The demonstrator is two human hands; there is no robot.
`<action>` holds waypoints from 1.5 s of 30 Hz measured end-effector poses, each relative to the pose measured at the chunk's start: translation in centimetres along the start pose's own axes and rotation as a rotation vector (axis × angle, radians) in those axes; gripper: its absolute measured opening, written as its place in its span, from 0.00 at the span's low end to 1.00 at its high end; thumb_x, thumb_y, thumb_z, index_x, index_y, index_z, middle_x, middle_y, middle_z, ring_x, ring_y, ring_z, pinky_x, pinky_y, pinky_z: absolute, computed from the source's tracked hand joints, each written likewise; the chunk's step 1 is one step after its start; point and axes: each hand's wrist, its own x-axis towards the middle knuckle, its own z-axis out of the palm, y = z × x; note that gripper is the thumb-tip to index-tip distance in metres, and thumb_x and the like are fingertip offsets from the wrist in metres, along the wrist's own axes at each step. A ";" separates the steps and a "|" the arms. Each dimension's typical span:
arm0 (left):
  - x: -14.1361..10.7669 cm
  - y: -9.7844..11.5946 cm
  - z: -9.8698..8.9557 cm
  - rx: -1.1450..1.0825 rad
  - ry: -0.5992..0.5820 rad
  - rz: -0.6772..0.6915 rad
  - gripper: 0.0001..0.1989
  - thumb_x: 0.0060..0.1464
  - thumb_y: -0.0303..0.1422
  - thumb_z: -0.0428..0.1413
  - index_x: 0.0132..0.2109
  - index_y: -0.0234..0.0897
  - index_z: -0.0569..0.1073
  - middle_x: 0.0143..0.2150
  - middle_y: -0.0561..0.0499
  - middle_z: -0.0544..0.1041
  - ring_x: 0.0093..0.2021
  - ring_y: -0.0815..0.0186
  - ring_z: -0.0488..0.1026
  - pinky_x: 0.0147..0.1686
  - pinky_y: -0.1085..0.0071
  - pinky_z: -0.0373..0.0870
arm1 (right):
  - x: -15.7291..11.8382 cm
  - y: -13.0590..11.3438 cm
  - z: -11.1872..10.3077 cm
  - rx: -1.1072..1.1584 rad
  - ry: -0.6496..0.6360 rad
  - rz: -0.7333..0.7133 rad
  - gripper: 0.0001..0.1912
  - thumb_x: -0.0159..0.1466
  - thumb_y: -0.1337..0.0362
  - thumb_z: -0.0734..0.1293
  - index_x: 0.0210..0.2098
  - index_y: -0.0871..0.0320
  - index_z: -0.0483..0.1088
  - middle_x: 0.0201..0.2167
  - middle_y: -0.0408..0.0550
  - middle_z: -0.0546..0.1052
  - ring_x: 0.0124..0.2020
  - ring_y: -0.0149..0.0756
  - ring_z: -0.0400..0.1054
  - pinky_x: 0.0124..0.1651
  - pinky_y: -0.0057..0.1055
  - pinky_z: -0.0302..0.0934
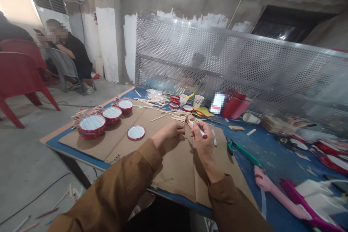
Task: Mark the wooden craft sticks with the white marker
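My left hand [172,132] is closed in a pinch on a small, thin stick [186,119] that stands up from its fingertips. Close beside it, my right hand [204,145] grips a white pen-like tube [200,130] with a red end; its far tip is near the stick. Both hands are above a cardboard sheet [174,185]. A single round disc with a red rim and white face [136,132] lies to the left of my left hand. Stacks of similar discs [91,123] stand farther left, with stick ends jutting out beside them.
Loose wooden sticks [159,117], paper cups [198,100], a lit phone [217,102] and a red bottle [233,106] stand or lie at the back. Green-handled pliers [246,153] and a pink-handled tool [280,195] are at right. A perforated metal panel [231,54] rises behind.
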 end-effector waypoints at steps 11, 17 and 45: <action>0.4 -0.4 0.2 -0.029 -0.013 0.022 0.11 0.58 0.34 0.62 0.29 0.37 0.71 0.23 0.54 0.69 0.26 0.69 0.64 0.32 0.69 0.60 | -0.1 0.6 0.2 -0.029 -0.049 -0.031 0.22 0.69 0.39 0.68 0.34 0.51 0.71 0.24 0.41 0.76 0.27 0.39 0.71 0.36 0.36 0.67; 0.0 0.0 0.1 -0.058 -0.026 0.042 0.12 0.58 0.33 0.62 0.28 0.37 0.70 0.23 0.53 0.68 0.26 0.69 0.62 0.33 0.69 0.61 | -0.1 0.7 0.2 -0.038 -0.052 -0.036 0.19 0.69 0.42 0.68 0.35 0.51 0.72 0.25 0.42 0.77 0.27 0.40 0.72 0.37 0.38 0.68; 0.4 -0.4 0.0 0.029 -0.015 0.064 0.12 0.59 0.35 0.61 0.29 0.37 0.71 0.23 0.53 0.69 0.26 0.69 0.63 0.31 0.70 0.60 | -0.2 -0.4 0.0 -0.143 -0.054 -0.149 0.17 0.68 0.45 0.67 0.30 0.49 0.72 0.24 0.44 0.76 0.32 0.44 0.73 0.42 0.39 0.70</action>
